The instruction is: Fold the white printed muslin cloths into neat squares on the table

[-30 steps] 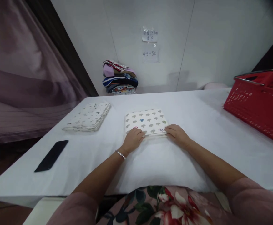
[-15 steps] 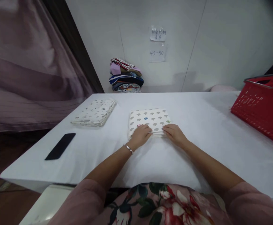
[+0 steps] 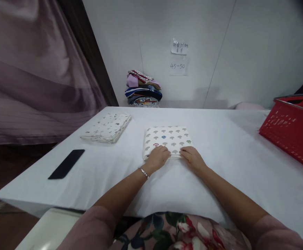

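Note:
A white cloth [image 3: 170, 135] printed with grey mushrooms and a few coloured ones lies folded into a flat rectangle in the middle of the table. At its near edge, towards the left corner, my left hand [image 3: 158, 158] has its fingers bent over the fold. My right hand [image 3: 193, 158] grips the same edge farther right, fingertips on top. Both thumbs are mostly hidden. A narrow gap of cloth edge shows between the two hands.
Another folded printed cloth [image 3: 108, 127] lies at the table's left, with a black flat rectangular object [image 3: 66, 164] nearer me. A red basket [image 3: 292, 128] stands at the right. Stacked fabrics [image 3: 144, 88] rise behind the white table [image 3: 219, 139], below paper signs [image 3: 178, 66] on the wall.
The camera view has shifted slightly. My fingers have drawn back to the cloth's near edge and look more bent, uncovering the red mushroom print. The cloth stays folded.

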A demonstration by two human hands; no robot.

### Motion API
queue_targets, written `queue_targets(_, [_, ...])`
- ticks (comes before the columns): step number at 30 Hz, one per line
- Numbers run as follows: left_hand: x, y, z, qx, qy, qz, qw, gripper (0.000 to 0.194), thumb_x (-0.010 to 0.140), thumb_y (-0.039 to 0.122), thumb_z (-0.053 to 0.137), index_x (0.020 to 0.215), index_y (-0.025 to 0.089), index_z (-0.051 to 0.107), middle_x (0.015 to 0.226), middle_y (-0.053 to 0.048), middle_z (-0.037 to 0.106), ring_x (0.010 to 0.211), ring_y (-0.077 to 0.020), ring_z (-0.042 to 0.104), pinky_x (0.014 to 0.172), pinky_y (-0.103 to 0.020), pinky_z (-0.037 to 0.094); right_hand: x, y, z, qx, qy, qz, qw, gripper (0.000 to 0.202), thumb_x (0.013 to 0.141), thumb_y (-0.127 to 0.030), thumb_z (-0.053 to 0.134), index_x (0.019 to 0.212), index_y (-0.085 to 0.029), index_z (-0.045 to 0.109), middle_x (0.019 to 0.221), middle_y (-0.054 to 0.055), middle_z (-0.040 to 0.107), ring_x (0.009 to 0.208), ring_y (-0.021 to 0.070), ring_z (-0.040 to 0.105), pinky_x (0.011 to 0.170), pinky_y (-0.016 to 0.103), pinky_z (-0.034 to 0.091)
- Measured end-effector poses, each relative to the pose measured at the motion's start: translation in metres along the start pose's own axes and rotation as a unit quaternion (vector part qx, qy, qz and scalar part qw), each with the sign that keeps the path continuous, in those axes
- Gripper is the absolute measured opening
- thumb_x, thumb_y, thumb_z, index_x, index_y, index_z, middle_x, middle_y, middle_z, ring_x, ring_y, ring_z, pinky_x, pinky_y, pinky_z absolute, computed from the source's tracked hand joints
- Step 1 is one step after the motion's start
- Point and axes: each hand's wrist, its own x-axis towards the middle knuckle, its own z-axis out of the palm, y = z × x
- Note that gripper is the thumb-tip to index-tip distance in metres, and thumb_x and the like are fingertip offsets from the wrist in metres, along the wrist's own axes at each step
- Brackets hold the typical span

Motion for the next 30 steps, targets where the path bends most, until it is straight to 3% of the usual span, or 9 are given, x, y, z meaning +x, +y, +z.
queue_targets(6, [-0.011,-0.009,-0.007,-0.01,0.02,-0.021,1.0,0.023,0.093,0.035,0.046,0.097,0.02,0.063,0.093,-0.006,0.061,0.092,-0.0189,0.055,0.084,-0.035,0.042,-0.006,0.0,-0.004,0.026,-0.016,0.008,0.999,0.026,0.092,-0.03,0.048,0.111,-0.021,0.063,0.111,0.012,0.062,0.103,0.0251,0.056,0.087,0.044,0.048])
queue_targets(12, [-0.048,-0.037,-0.024,-0.025,0.056,-0.1,0.993,0.019,0.087,0.034,0.056,0.097,0.021,0.064,0.101,-0.006,0.062,0.096,-0.0192,0.055,0.082,-0.035,0.045,-0.011,0.002,0.0,0.065,0.0,0.061,0.996,0.025,0.092,-0.027,0.046,0.107,-0.025,0.066,0.11,0.008,0.063,0.103,0.0248,0.057,0.087,0.044,0.051])
queue_targets(17, [-0.073,-0.046,-0.024,-0.071,0.098,-0.174,0.977,0.02,0.087,0.031,0.056,0.103,0.022,0.062,0.106,-0.004,0.061,0.099,-0.017,0.056,0.085,-0.031,0.048,-0.009,0.001,0.0,0.068,-0.008,0.086,0.994,0.024,0.09,-0.031,0.05,0.107,-0.026,0.065,0.112,0.007,0.062,0.105,0.0245,0.057,0.088,0.044,0.051])
queue_targets(23, [-0.074,-0.042,-0.021,-0.041,0.092,-0.174,0.98,0.024,0.085,0.03,0.057,0.108,0.024,0.061,0.11,-0.004,0.059,0.1,-0.0161,0.057,0.08,-0.028,0.05,0.004,0.0,0.007,0.043,-0.022,0.017,0.999,0.028,0.091,-0.032,0.048,0.113,-0.026,0.064,0.119,0.009,0.061,0.11,0.0274,0.056,0.09,0.047,0.047])
queue_targets(30, [-0.076,-0.043,-0.019,-0.005,0.095,-0.188,0.977,0.017,0.091,0.026,0.047,0.096,0.023,0.063,0.097,-0.002,0.062,0.091,-0.0146,0.057,0.076,-0.028,0.048,0.006,-0.003,0.014,0.1,-0.019,0.079,0.992,0.024,0.091,-0.035,0.048,0.104,-0.027,0.068,0.11,0.005,0.066,0.105,0.0242,0.059,0.09,0.045,0.049])
